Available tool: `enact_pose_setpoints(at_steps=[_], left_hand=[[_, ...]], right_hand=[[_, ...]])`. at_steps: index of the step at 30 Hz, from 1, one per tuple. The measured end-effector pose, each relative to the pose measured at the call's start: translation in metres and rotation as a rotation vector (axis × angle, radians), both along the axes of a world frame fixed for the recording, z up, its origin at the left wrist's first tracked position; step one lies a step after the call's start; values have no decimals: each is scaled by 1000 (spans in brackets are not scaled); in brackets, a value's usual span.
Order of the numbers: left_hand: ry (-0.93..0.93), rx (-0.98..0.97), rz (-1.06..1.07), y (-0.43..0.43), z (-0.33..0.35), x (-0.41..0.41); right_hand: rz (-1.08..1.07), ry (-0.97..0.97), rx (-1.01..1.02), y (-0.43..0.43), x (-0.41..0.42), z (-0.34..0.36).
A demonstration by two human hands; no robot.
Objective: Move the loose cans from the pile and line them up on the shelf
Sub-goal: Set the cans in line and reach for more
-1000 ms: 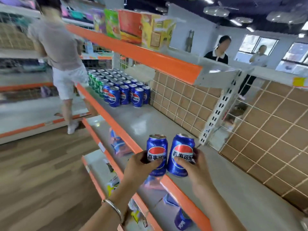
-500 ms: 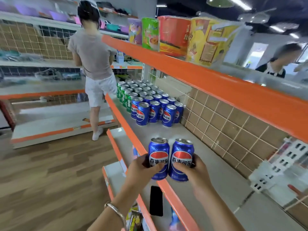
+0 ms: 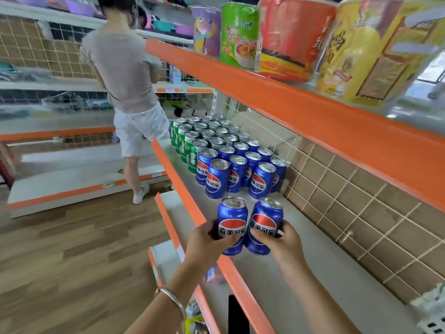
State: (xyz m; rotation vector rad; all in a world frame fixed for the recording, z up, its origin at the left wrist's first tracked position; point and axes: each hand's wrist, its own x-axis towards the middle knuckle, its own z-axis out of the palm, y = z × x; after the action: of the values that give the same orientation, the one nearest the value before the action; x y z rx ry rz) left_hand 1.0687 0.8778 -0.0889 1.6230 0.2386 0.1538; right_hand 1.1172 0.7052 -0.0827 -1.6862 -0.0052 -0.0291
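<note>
Curled in the left hand (image 3: 207, 239): a blue aluminium cola can (image 3: 232, 218) with a red, white and blue round emblem, thumb across the label, fingers wrapped behind. Gripped likewise in the right hand (image 3: 281, 242): a second blue cola can (image 3: 266, 220), tilted slightly right, its side touching the first. Both upright at the orange front edge of the grey metal shelf (image 3: 313, 261); whether resting on it or held just above, cannot tell. A silver bangle (image 3: 172, 298) on the left wrist.

Further along the same shelf, towards its far end: a block of standing blue cola cans (image 3: 218, 179) in rows, near the held pair but apart from it, then green drink cans (image 3: 190, 150) beyond. Along the back edge, a tan tiled panel (image 3: 361, 213) behind white wire mesh.

Overhead, an orange-fronted upper shelf (image 3: 313, 112) with large instant-noodle tubs (image 3: 296, 37). On a lower shelf below the hands, a black phone (image 3: 236, 314). In the aisle on the wooden floor (image 3: 72, 249), a person in a beige top (image 3: 127, 75), back turned.
</note>
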Motion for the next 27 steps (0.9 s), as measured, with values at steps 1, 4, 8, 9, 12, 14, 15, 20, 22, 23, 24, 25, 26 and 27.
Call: enact_pose_setpoints(at_steps=[1, 4, 8, 9, 12, 14, 15, 20, 22, 23, 24, 25, 26, 27], left_hand=[[-3, 6, -20, 4, 0, 5], [-10, 20, -71, 19, 3, 25], [-40, 74, -134, 42, 0, 53], [-45, 108, -141, 47, -2, 60], [-39, 178, -134, 59, -10, 78], [-36, 194, -143, 66, -18, 88], [-46, 199, -144, 66, -20, 89], [-85, 204, -280, 76, -25, 100], [-95, 185, -338, 79, -23, 101], [-87, 166, -355, 81, -23, 102], [-80, 148, -372, 83, -23, 104], [-75, 137, -386, 85, -24, 106], [-74, 137, -405, 86, -24, 107], [-75, 143, -427, 88, -23, 108]], right_hand=[[-20, -9, -3, 4, 5, 0], [-95, -40, -39, 17, 26, -9], [-199, -47, -81, 35, 51, -19], [-230, -55, -93, 39, 56, -21], [-306, -72, -136, 52, 70, -23], [-333, -80, -150, 61, 79, -25], [-328, -90, -175, 62, 79, -26], [-307, -159, -254, 74, 74, -29], [-340, -202, -309, 77, 74, -30], [-369, -206, -361, 79, 75, -31], [-408, -181, -413, 82, 75, -30], [-442, -156, -441, 84, 76, -31], [-459, -114, -430, 86, 77, -29], [-452, -80, -423, 86, 80, -30]])
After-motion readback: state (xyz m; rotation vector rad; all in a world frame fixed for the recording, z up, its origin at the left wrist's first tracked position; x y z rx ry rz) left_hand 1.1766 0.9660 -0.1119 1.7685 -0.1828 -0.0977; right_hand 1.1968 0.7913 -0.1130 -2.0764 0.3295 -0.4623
